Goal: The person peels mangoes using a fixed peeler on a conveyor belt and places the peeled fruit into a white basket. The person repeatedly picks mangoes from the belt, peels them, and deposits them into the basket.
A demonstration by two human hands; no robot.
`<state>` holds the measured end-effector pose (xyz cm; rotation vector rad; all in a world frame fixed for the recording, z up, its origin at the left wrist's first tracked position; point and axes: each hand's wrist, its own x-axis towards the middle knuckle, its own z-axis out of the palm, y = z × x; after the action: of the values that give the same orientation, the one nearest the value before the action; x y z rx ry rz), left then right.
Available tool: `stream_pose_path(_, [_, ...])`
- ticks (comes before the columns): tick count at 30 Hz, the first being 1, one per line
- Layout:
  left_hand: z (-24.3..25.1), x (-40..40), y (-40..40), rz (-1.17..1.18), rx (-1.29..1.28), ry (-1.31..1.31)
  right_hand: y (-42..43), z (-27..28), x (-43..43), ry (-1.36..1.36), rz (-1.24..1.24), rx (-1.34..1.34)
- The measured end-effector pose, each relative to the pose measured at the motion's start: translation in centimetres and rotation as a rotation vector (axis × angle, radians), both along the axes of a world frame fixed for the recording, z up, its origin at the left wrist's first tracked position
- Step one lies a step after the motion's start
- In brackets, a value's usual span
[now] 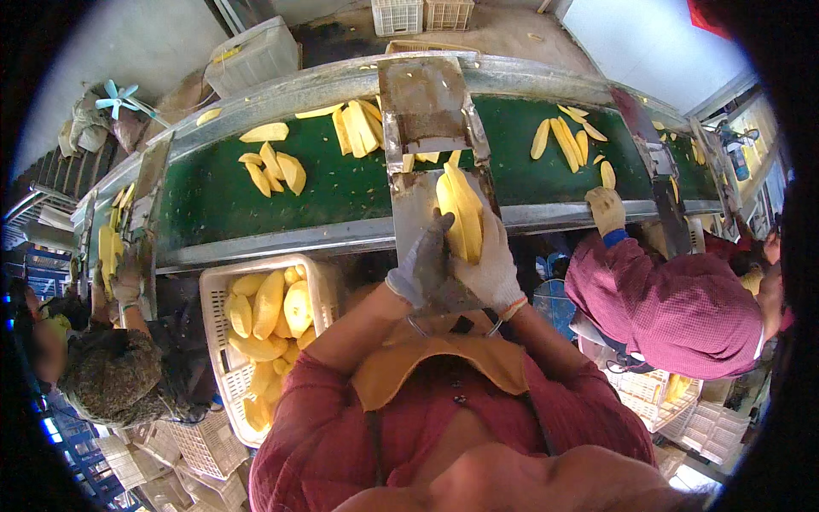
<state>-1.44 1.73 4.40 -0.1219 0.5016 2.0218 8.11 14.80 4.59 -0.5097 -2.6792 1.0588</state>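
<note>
Before my chest, a bundle of long yellow produce slices (462,214) stands between my two gloved hands, its tips pointing away from me. My left hand (427,256), in a dark-palmed glove, grips the bundle's left side. On its right side is my right hand (491,265), in a white knitted glove with an orange-edged cuff. Under the bundle lies a metal board (413,211) that spans a green conveyor belt (333,205). A gap crosses the board just beyond the slices, with pale pieces visible through it. Whether the bundle touches the board I cannot tell.
A white plastic crate (214,307) of whole peeled yellow produce stands at my left. Loose slices (272,168) ride on the belt. A co-worker in a maroon sleeve (640,281) reaches to the belt at right; another person (115,371) works at left. Beyond the belt stand crates (397,18).
</note>
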Motion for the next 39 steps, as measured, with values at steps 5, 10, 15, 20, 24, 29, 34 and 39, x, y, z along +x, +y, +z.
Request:
stream_pose_path(5, [0.1,0.7,-0.5,-0.102,-0.15,0.02,2.4,0.4,-5.9,0.113,0.072,0.04])
stream_pose_path(10, [-2.7,-2.4,-3.1,-0.066,-0.404,0.548,2.4,0.3,-6.4,0.168,0.087,0.285])
stream_pose_path(15, [-6.1,-6.5,-10.2,0.366,-0.839,1.019,1.7,-0.9,-9.8,0.325,0.139,0.409])
stream_pose_path(20, [-9.1,-13.1,-13.6,0.389,-1.789,1.655,2.5,-3.3,-22.6,0.505,0.027,0.424])
stream_pose_path(24, [-9.4,-14.2,-13.6,0.084,-1.865,1.569,3.8,-4.0,-28.5,0.513,0.044,0.4])
stream_pose_path(29, [-8.9,-13.3,-13.9,0.164,-1.769,1.614,3.5,-2.1,-20.7,0.423,0.157,0.346])
stream_pose_path(34, [-9.5,-13.2,-13.6,0.284,-1.809,1.672,-0.2,-1.5,-3.7,0.366,0.12,0.495])
stream_pose_path(39, [-8.8,-12.9,-13.2,0.219,-1.826,1.624,0.8,-4.4,-11.6,0.368,0.091,0.574])
